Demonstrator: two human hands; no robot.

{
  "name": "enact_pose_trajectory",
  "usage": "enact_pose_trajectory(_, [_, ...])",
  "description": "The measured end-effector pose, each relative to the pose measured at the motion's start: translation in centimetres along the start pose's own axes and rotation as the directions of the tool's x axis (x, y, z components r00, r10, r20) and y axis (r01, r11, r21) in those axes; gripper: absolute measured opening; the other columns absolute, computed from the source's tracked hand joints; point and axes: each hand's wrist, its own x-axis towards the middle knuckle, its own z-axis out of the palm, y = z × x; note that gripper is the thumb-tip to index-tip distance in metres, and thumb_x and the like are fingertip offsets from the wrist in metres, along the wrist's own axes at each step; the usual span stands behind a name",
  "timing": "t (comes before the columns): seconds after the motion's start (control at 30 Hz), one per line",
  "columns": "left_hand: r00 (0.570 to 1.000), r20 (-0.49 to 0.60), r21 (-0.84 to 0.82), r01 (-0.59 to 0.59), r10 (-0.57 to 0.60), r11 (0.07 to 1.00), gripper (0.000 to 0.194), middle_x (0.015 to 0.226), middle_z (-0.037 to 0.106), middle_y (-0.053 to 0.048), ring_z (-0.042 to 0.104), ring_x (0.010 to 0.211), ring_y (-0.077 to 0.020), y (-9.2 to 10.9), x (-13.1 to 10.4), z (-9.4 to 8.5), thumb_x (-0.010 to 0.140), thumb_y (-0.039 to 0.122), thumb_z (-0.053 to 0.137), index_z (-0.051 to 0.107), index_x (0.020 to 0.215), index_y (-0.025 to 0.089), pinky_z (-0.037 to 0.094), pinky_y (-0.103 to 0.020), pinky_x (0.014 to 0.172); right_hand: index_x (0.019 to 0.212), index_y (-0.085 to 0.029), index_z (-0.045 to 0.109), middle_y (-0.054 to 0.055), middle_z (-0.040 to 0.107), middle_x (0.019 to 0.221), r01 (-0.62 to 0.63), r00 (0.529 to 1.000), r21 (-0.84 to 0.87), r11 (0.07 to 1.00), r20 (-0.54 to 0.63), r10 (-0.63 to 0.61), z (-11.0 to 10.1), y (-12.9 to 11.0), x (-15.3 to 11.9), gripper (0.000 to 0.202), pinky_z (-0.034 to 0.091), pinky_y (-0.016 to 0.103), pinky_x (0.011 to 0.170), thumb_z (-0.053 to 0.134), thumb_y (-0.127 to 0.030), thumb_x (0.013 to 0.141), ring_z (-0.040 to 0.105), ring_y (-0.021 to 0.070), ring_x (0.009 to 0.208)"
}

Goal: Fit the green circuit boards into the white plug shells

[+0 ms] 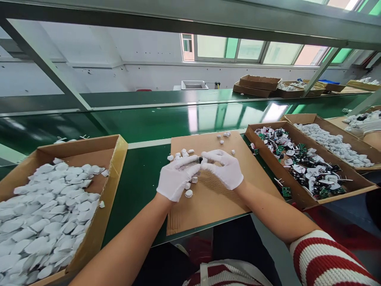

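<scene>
"Any way through on the left?"
"Yes, the strip of green worktop (131, 182) between the left carton (119, 159) and the cardboard sheet (214, 210). The carton's raised wall bounds it."
"Across the sheet?"
"Its near right part is bare. The left hand (177, 178) and right hand (223, 169) meet over its middle, blocking that. Small white pieces (188, 193) clutter its left side, with a few more by the far right corner."
"Past its right edge?"
"Tight: the right carton (360, 182) stands just beside, and a loose circuit board (286, 192) lies near the sheet's near right corner."
</scene>
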Motion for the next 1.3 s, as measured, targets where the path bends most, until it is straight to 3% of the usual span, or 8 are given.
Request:
enact_pose_trajectory(0.1, [0.999,0.039,0.031,-0.024,0.023,0.999,0.056,0.083,0.066,-0.003,0.055,0.052,-0.0117,0.0,-0.1,-0.2,0.067,0.038,0.087,0.073,0.120,0.027,0.037,-0.021,0.035,0.106,-0.034,0.081,-0.001,0.076,0.091,0.063,0.998,-0.035,0.997,0.017,-0.063,0.0,-0.3,-0.1,0.024,0.059,0.029,0.087,0.078,-0.038,0.083,0.070,0.0167,0.089])
enact_pose_trajectory(0.27, [0.995,0.072,0.046,-0.066,0.063,0.997,0.054,0.095,0.071,-0.008,0.058,0.057,-0.0134,-0.1,-0.2,-0.3,0.069,0.034,0.085,0.074,0.121,0.024,0.043,-0.025,0.040,0.108,-0.034,0.080,0.000,0.077,0.102,-0.009,1.000,-0.210,0.978,-0.012,0.006,-0.3,-0.2,-0.2,0.024,0.058,0.030,0.092,0.075,-0.034,0.085,0.071,0.0188,0.096])
enact_pose_trajectory(0.4, [1.000,0.006,0.049,-0.022,0.021,0.999,0.047,0.096,0.071,-0.006,0.058,0.058,-0.0139,-0.5,0.1,-0.1,0.066,0.034,0.087,0.078,0.111,0.027,0.036,-0.022,0.034,0.116,-0.033,0.078,0.002,0.075,0.103,0.136,0.991,-0.312,0.940,0.040,-0.130,0.0,0.7,-0.7,0.026,0.058,0.029,0.088,0.066,-0.032,0.093,0.071,0.0182,0.095])
enact_pose_trajectory(0.67, [0.999,0.037,-0.041,0.025,-0.023,0.999,0.059,0.069,0.060,0.000,0.049,0.048,-0.0096,0.3,-0.6,0.2,0.067,0.040,0.088,0.072,0.121,0.024,0.037,-0.020,0.034,0.144,-0.022,0.058,0.015,0.065,0.129,0.402,0.915,-0.523,0.752,0.221,-0.337,0.3,-0.2,-0.8,0.056,0.051,0.047,0.089,0.036,-0.052,0.103,0.064,0.0288,0.099])
enact_pose_trajectory(0.8, [0.999,0.043,-0.090,0.011,-0.008,0.996,0.056,0.074,0.064,-0.002,0.049,0.046,-0.0091,0.0,-0.2,-0.1,0.069,0.039,0.087,0.072,0.120,0.021,0.039,-0.022,0.033,0.143,-0.022,0.059,0.017,0.056,0.144,0.373,0.925,-0.664,0.648,0.214,-0.314,0.5,-0.2,-1.0,0.071,0.047,0.051,0.094,0.033,-0.070,0.097,0.061,0.0333,0.105])
enact_pose_trajectory(1.03, [0.954,0.296,-0.237,0.128,-0.054,0.963,0.051,0.117,0.069,-0.011,0.063,0.059,-0.0118,0.6,0.8,-1.2,0.081,0.036,0.078,0.063,0.127,0.023,0.047,-0.021,0.037,0.159,-0.019,0.032,0.019,0.043,0.155,0.325,0.946,-0.433,0.841,0.150,-0.288,1.0,1.2,-0.3,0.094,0.044,0.050,0.108,0.044,-0.079,0.088,0.055,0.0337,0.125])
enact_pose_trajectory(1.17, [0.927,0.364,-0.274,0.201,-0.092,0.940,0.054,0.119,0.069,-0.008,0.059,0.052,-0.0075,0.7,0.9,-1.6,0.088,0.033,0.071,0.054,0.138,0.032,0.045,-0.019,0.036,0.153,-0.023,0.045,0.018,0.044,0.157,0.357,0.931,-0.474,0.805,0.251,-0.265,1.1,1.2,-0.2,0.086,0.042,0.053,0.106,0.054,-0.076,0.086,0.057,0.0352,0.121])
enact_pose_trajectory(1.3, [0.921,0.378,-0.269,0.210,-0.097,0.940,0.053,0.106,0.070,-0.005,0.064,0.058,-0.0119,0.2,1.2,-1.8,0.089,0.040,0.071,0.055,0.139,0.032,0.047,-0.020,0.036,0.153,-0.021,0.044,0.019,0.044,0.156,0.351,0.936,-0.491,0.797,0.166,-0.311,1.0,1.2,-0.3,0.080,0.040,0.054,0.108,0.051,-0.071,0.091,0.053,0.0351,0.127])
